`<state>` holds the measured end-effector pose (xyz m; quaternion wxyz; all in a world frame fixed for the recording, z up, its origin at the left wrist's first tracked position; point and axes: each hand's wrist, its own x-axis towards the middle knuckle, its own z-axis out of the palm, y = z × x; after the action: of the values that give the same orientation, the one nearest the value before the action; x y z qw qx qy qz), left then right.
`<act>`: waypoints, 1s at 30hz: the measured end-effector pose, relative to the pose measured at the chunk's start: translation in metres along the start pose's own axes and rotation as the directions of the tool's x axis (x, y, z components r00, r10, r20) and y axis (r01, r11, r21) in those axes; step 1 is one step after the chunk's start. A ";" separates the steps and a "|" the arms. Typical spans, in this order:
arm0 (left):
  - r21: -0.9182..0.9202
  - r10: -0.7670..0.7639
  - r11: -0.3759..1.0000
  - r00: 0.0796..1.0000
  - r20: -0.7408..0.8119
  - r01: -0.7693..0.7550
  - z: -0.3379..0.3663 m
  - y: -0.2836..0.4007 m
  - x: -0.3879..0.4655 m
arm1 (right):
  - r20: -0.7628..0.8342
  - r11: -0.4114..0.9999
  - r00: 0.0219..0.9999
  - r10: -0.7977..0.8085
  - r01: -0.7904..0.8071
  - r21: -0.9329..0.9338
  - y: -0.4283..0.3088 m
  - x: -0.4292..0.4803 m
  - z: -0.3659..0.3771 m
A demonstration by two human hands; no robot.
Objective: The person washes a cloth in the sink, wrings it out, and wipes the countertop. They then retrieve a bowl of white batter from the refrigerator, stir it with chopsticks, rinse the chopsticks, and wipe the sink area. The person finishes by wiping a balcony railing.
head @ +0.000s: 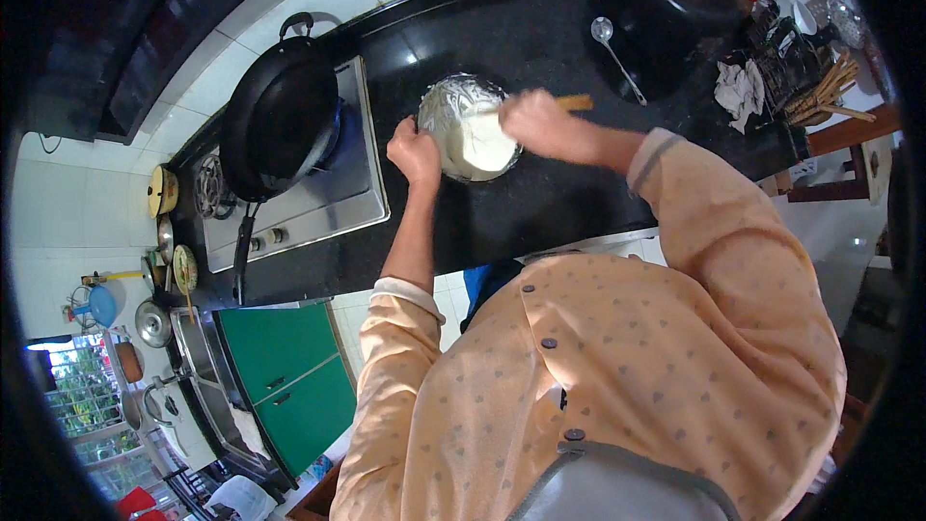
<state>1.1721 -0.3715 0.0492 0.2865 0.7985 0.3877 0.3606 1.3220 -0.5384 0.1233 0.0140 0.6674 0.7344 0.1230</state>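
A round bowl (435, 103) stands on the black countertop, with a thick white mixture (477, 142) inside and smeared up its wall. My left hand (415, 152) grips the bowl's left rim, thumb uppermost. At the opposite side my right hand (534, 124), blurred, is closed around the wooden handle (575, 102) of a utensil; the handle sticks out beyond the fist to the right. The utensil's other end cannot be made out in the mixture.
Left of the bowl, a large black wok (278, 119) sits on a steel gas hob (318, 201), its long handle towards the counter's front edge. A metal spoon (618, 60) lies at the back right. Farther right are a crumpled cloth (739, 94) and a rack with chopsticks (825, 94).
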 end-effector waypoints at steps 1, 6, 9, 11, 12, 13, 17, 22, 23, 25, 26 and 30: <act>0.026 -0.065 0.998 0.998 0.010 0.064 0.000 0.000 0.000 | -0.023 0.993 0.996 -0.091 0.092 0.069 -0.004 0.001 0.001; -0.088 0.123 0.988 0.992 -0.040 -0.126 -0.002 -0.005 -0.002 | -0.126 0.992 0.984 0.128 -0.124 0.032 -0.003 0.007 0.002; -0.038 0.092 0.995 0.995 -0.040 -0.094 -0.004 -0.005 -0.003 | -0.158 0.997 0.987 -0.009 0.021 0.074 -0.006 0.010 0.002; -0.034 0.065 0.997 0.997 -0.030 -0.066 -0.007 -0.004 -0.002 | -0.059 0.972 0.977 -0.205 0.210 0.108 -0.012 0.008 0.000; -0.067 0.061 0.996 0.998 -0.025 -0.062 -0.008 -0.003 -0.003 | -0.036 0.989 0.992 -0.120 0.123 0.082 -0.010 0.009 -0.001; -0.081 0.010 0.997 1.000 -0.024 -0.012 -0.010 -0.002 -0.003 | 0.100 0.993 0.991 -0.087 0.078 0.091 -0.013 0.008 -0.002; -0.065 0.138 0.988 0.990 0.011 -0.137 -0.013 -0.001 -0.007 | -0.338 0.993 0.934 0.119 -0.111 0.043 -0.015 0.013 -0.007; -0.056 0.018 0.998 0.999 -0.037 -0.020 -0.012 -0.006 -0.005 | -0.163 0.979 0.970 -0.179 0.192 0.070 -0.021 0.013 -0.005; -0.074 0.069 0.995 0.997 -0.019 -0.070 -0.011 -0.007 -0.005 | -0.105 0.978 0.984 -0.146 0.160 0.135 -0.023 0.013 -0.003; -0.070 0.140 0.987 0.989 -0.042 -0.142 -0.010 -0.008 -0.003 | -0.228 0.998 0.972 0.060 -0.053 0.036 -0.024 0.015 0.001; -0.113 0.126 0.985 0.992 -0.030 -0.128 -0.010 -0.007 -0.003 | -0.361 0.995 0.927 0.098 -0.098 0.019 -0.024 0.017 0.003; -0.035 0.084 0.996 0.996 -0.014 -0.085 -0.013 -0.003 -0.001 | -0.337 0.975 0.919 -0.204 0.222 0.016 -0.030 0.015 0.008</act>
<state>1.1604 -0.3686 0.0544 0.2826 0.8066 0.3490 0.3842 1.2927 -0.5243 0.1115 -0.1152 0.5531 0.7974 0.2122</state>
